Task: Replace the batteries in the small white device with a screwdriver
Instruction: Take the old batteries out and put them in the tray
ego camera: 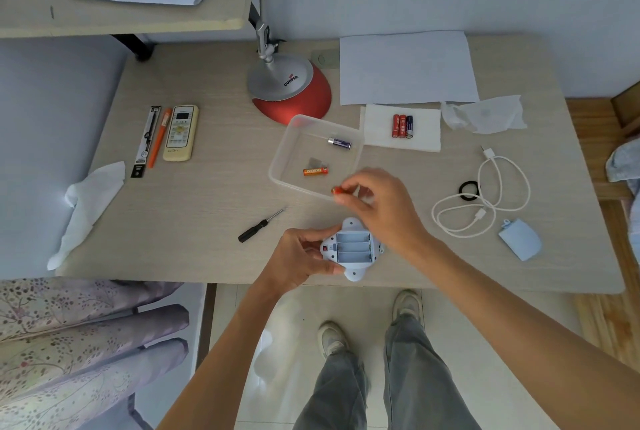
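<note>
My left hand [300,258] holds the small white device [353,249] at the table's front edge, its back up and its battery compartment open with three bare slots. My right hand [374,201] pinches an orange battery [336,190] over the near rim of the clear plastic tray [277,173]. Inside the tray lie an orange battery [316,171], a purple battery [339,143] and a small grey piece. Three batteries [402,126], two red and one dark, rest on a white tissue behind. A black-handled screwdriver [260,225] lies on the table left of the device.
A red-and-silver lamp base [290,88] stands behind the tray. A remote [180,132], an orange pen and a packaged pen lie at left, with a crumpled tissue [88,203]. At right are a white cable [485,197], a black hair tie, a pale blue cover [521,239] and paper sheets.
</note>
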### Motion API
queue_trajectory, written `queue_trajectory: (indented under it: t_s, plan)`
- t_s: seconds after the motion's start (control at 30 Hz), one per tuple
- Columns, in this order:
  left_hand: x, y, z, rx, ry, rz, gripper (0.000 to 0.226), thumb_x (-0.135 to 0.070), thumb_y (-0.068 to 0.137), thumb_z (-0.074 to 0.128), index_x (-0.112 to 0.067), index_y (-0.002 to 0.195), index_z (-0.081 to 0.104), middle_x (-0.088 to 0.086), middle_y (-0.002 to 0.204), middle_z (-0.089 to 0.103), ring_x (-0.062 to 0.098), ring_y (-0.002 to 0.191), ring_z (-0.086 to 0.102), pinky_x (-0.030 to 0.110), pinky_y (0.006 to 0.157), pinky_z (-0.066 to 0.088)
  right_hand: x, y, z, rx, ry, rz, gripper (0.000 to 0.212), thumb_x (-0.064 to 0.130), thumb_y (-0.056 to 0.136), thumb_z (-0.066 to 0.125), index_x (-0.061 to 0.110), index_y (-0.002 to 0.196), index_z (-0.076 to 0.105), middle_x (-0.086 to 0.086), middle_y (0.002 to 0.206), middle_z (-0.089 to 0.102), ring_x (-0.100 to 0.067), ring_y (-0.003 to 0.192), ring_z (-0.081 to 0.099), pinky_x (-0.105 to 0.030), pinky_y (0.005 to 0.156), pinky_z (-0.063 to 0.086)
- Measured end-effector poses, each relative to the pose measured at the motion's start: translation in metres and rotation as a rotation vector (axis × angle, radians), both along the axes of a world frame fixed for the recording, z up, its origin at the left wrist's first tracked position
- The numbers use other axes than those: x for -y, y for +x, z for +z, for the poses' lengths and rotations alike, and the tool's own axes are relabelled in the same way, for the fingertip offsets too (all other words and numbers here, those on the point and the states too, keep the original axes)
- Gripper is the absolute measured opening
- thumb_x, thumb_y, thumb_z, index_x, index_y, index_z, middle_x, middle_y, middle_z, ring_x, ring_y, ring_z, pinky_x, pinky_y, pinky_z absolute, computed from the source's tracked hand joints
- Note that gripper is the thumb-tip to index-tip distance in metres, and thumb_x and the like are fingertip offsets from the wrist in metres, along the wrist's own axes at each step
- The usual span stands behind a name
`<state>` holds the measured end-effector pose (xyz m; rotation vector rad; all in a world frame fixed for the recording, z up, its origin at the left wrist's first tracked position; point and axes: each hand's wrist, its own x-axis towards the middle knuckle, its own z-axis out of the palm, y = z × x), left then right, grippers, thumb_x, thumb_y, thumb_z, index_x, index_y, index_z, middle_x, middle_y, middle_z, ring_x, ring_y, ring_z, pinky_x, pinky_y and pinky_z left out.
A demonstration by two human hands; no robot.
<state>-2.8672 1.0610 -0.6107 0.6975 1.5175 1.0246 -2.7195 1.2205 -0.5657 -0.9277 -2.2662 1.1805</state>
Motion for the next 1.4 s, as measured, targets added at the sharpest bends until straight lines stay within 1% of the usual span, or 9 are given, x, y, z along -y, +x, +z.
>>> queue_trajectory:
  t_s: [0.2,0.4,0.67,0.87,0.97,1.03,1.13,1.27,1.4]
  plan:
    - [0.001,0.001,-0.003,0.04,-0.006,0.019,0.082,0.009,0.063,0.097,-0.005,0.138,0.068,0.005,0.124,0.079,0.022,0.117,0.075,0.037,0.102,0.06,-0.045,-0.063,-0.011,0.105,0.142,-0.058,0.01,0.037,0.09,0.086,0.028,0.092,0.083,0.014,0.088,0.076,-0.013,0.089,0.055,-0.034,0.079,0.047]
    - [0.002,0.0,-0.002,0.086,0.0,0.031,0.079,0.01,0.065,0.095,-0.005,0.138,0.069,0.007,0.125,0.079,0.026,0.119,0.075,0.036,0.1,0.061,-0.054,-0.082,-0.039,0.383,0.334,0.115,0.017,0.047,0.083,0.09,0.033,0.091,0.087,0.005,0.09,0.08,-0.019,0.097,0.055,-0.034,0.09,0.036]
    - [0.002,0.001,-0.001,0.109,0.007,0.042,0.079,0.015,0.065,0.093,-0.004,0.138,0.068,0.007,0.125,0.079,0.022,0.117,0.075,0.03,0.096,0.061,-0.059,-0.086,-0.032,0.489,0.346,0.177,0.023,0.051,0.078,0.091,0.032,0.091,0.088,0.006,0.09,0.077,-0.018,0.108,0.059,-0.032,0.097,0.033]
    - [0.002,0.001,-0.001,0.086,0.003,0.038,0.08,0.013,0.065,0.094,-0.005,0.138,0.068,0.006,0.125,0.079,0.025,0.119,0.074,0.037,0.1,0.061,-0.05,-0.051,0.0,0.23,0.227,-0.023,0.011,0.038,0.086,0.09,0.029,0.091,0.087,0.014,0.085,0.078,-0.013,0.088,0.052,-0.04,0.092,0.043]
    - [0.002,-0.001,0.0,0.073,-0.002,0.036,0.079,0.011,0.065,0.095,-0.007,0.137,0.069,0.005,0.125,0.079,0.023,0.118,0.075,0.038,0.1,0.061,-0.038,-0.007,0.009,0.071,0.094,-0.19,0.007,0.028,0.089,0.089,0.026,0.094,0.086,0.019,0.089,0.079,-0.014,0.082,0.059,-0.033,0.081,0.046]
    - [0.002,-0.001,-0.001,0.08,-0.002,0.032,0.079,0.011,0.065,0.095,-0.006,0.137,0.069,0.006,0.125,0.079,0.025,0.119,0.075,0.039,0.101,0.061,-0.025,0.028,0.008,0.048,-0.024,-0.217,0.016,0.017,0.089,0.088,0.024,0.102,0.086,0.018,0.096,0.079,-0.013,0.085,0.065,-0.029,0.077,0.049]
    - [0.003,-0.001,-0.003,0.087,0.0,0.029,0.078,0.011,0.065,0.095,-0.006,0.137,0.069,0.008,0.127,0.078,0.028,0.12,0.074,0.042,0.102,0.061,-0.004,0.069,-0.004,0.142,-0.201,-0.08,0.055,-0.001,0.082,0.086,0.026,0.13,0.077,0.014,0.121,0.077,-0.008,0.102,0.069,-0.029,0.085,0.052]
    - [0.004,-0.001,-0.005,0.06,0.002,0.024,0.078,0.008,0.064,0.096,-0.005,0.136,0.07,0.008,0.126,0.078,0.03,0.121,0.073,0.045,0.103,0.06,0.03,0.085,-0.027,0.375,-0.359,0.176,0.098,0.011,0.071,0.088,0.038,0.157,0.049,0.024,0.144,0.06,0.009,0.124,0.058,-0.021,0.104,0.048]
    - [0.002,0.0,-0.003,0.03,0.014,-0.006,0.075,0.006,0.065,0.097,-0.008,0.134,0.072,0.006,0.125,0.079,0.027,0.118,0.075,0.04,0.101,0.061,0.047,0.07,-0.031,0.304,-0.258,0.15,0.082,0.041,0.074,0.089,0.045,0.148,0.052,0.025,0.133,0.063,0.001,0.121,0.062,-0.028,0.101,0.054]
